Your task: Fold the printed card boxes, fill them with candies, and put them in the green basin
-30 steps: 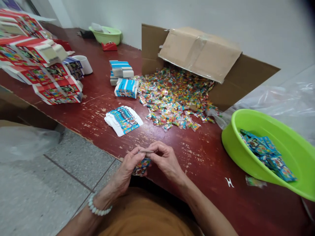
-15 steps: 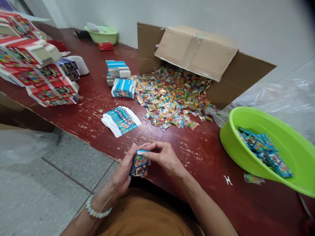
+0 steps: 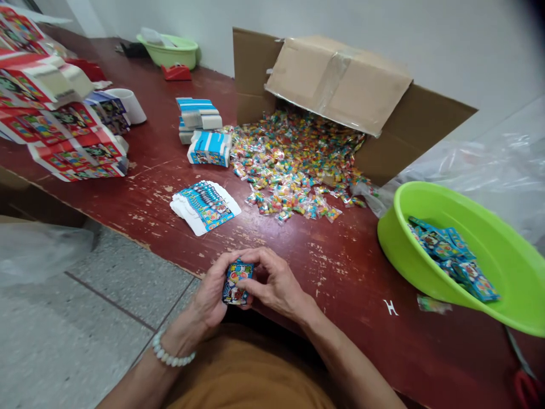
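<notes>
Just past the near table edge, a small blue printed candy box (image 3: 233, 284) is held between both hands. My left hand (image 3: 212, 295) wraps its left side and lower edge. My right hand (image 3: 272, 281) grips it from the right, thumb lying on the printed front and fingers at the top edge. The top of the box looks closed. Beyond the hands lies a fanned stack of flat blue cartons (image 3: 206, 205). Behind that, small clear packets of colourful candy (image 3: 293, 170) spill from a cardboard box (image 3: 336, 82).
At the right stands a green basin (image 3: 395, 250) with several blue boxes (image 3: 455, 253) inside. Near it lie a white H-shaped scrap (image 3: 390, 307), a candy packet (image 3: 433, 304) and scissors (image 3: 525, 380). Bundled blue cartons (image 3: 209, 149) and red carton bundles (image 3: 79, 153) are on the left.
The white flap seen on top of the candy box is now out of sight, and the top appears closed. My right thumb has moved down from the top edge onto its front.
</notes>
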The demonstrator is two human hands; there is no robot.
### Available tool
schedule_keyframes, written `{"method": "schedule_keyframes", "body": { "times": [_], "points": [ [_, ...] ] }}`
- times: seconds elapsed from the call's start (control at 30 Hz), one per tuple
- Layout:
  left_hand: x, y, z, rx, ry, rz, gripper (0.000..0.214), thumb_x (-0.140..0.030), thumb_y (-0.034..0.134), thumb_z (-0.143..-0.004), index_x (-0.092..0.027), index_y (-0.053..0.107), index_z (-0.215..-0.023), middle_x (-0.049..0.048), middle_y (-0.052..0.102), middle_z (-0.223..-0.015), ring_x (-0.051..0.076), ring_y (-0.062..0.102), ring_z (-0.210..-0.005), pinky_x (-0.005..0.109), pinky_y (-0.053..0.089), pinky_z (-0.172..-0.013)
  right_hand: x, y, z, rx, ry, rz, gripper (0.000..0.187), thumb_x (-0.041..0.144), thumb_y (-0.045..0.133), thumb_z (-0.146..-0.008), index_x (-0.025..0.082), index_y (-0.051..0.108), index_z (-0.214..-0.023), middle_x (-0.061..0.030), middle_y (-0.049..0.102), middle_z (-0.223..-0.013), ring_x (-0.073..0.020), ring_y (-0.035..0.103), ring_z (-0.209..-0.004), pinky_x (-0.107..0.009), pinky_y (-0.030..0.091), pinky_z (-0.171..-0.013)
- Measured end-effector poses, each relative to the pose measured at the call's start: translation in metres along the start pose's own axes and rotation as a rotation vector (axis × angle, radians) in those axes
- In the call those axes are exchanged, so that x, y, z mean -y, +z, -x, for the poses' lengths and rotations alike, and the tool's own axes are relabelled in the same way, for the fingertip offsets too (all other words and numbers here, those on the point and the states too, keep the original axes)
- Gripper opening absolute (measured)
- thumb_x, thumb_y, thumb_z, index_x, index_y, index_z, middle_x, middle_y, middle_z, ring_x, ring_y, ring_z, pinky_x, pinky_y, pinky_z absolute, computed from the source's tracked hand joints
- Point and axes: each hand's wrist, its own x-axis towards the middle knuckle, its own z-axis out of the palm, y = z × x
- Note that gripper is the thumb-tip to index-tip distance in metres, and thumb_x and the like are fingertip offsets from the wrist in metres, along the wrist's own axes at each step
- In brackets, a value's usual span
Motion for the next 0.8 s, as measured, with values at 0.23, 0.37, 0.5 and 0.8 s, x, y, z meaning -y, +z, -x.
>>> {"method": "schedule_keyframes", "body": {
  "times": [0.23, 0.37, 0.5, 0.8],
  "points": [
    [0.002, 0.009, -0.002, 0.014, 0.003, 0.009, 0.037, -0.043, 0.05, -0.096, -0.015, 0.064, -0.116, 0.0082, 0.074, -0.095, 0.023, 0.07, -0.082, 0.034, 0.057, -0.071, 0.004, 0.009, 0.002, 0.029, -0.185, 0.605, 0.086, 0.032, 0.077, -0.072, 0.02, 0.035, -0.145, -0.0169, 0.052, -0.142, -0.0342, 0.05, -0.125, -0.05, 0.041, -0.101],
    [-0.024, -0.004, -0.015, -0.02, 0.403, -0.56, 0.058, -0.063, 0.053, -0.089, -0.022, 0.057, -0.13, 0.0115, 0.067, -0.118, 0.032, 0.059, -0.111, 0.04, 0.049, -0.088, 0.02, -0.054, 0.007, -0.276, -0.28, 0.82, 0.077, 0.032, 0.071, -0.077, 0.023, 0.035, -0.145, -0.0161, 0.06, -0.129, -0.0326, 0.057, -0.116, -0.048, 0.045, -0.096],
    [-0.062, -0.041, -0.044, -0.544, 0.927, -1.439, 0.061, -0.055, 0.065, -0.083, -0.018, 0.06, -0.131, 0.0214, 0.049, -0.139, 0.045, 0.034, -0.13, 0.048, 0.035, -0.098, 0.039, -0.16, 0.036, -0.799, -0.289, 1.318, 0.102, 0.061, 0.08, -0.066, 0.023, 0.034, -0.15, -0.0214, 0.052, -0.136, -0.0456, 0.049, -0.125, -0.064, 0.039, -0.096],
    [-0.088, -0.061, -0.064, -0.607, 0.871, -1.637, 0.049, -0.059, 0.069, -0.078, -0.015, 0.065, -0.101, 0.0201, 0.056, -0.115, 0.043, 0.043, -0.114, 0.05, 0.035, -0.088, 0.0, -0.088, 0.002, -0.629, -0.141, 0.912, 0.077, 0.052, 0.07, -0.083, 0.019, 0.039, -0.146, -0.0182, 0.048, -0.14, -0.0376, 0.044, -0.132, -0.062, 0.036, -0.109]
  ]
}}
